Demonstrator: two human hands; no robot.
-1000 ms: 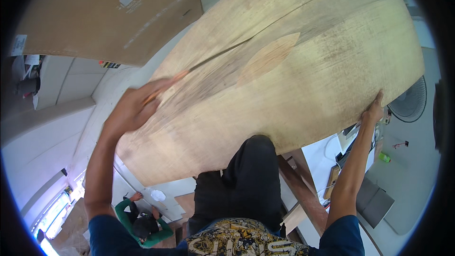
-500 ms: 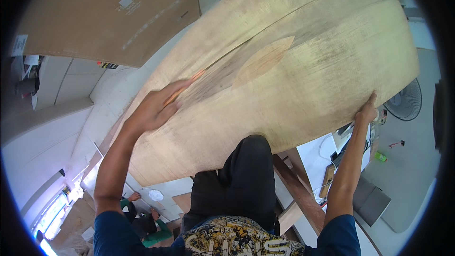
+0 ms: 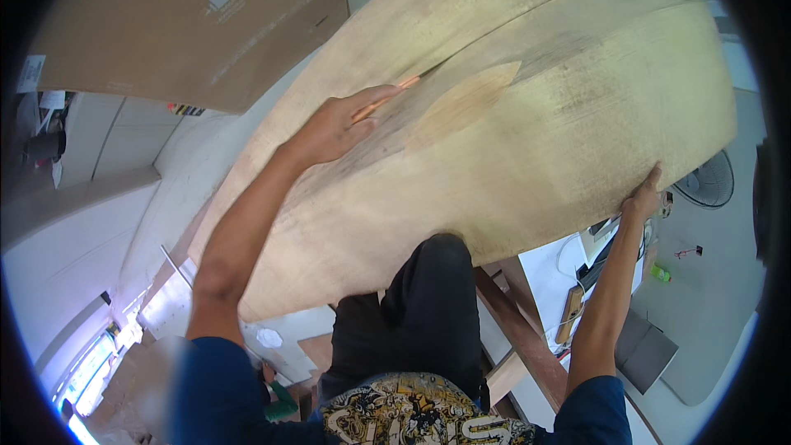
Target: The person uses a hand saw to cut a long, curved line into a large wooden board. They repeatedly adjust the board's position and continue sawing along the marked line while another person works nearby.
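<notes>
A large pale wooden panel (image 3: 577, 140) lies tilted across my view, with a dark line and a leaf-shaped lighter patch (image 3: 470, 107) in its surface. My left hand (image 3: 338, 128) is closed around a thin, flat orange-brown piece (image 3: 386, 99) whose exact kind I cannot make out. That piece touches the panel at the near end of the dark line. At the panel's near right edge, my right hand (image 3: 643, 196) grips the wood, thumb on top and the other fingers mostly hidden beneath. My raised knee (image 3: 445, 255) is against the panel's near edge.
A big brown cardboard sheet (image 3: 189, 16) stands at the far left. To the right are a fan (image 3: 709, 180), a white table (image 3: 540, 272) with cables and tools, and a grey box (image 3: 647, 350). Another person's green sleeve (image 3: 283, 402) shows at the lower left.
My left hand has slid up and to the right along the dark line with the orange-brown piece. The panel has shifted slightly right; my right hand keeps its hold.
</notes>
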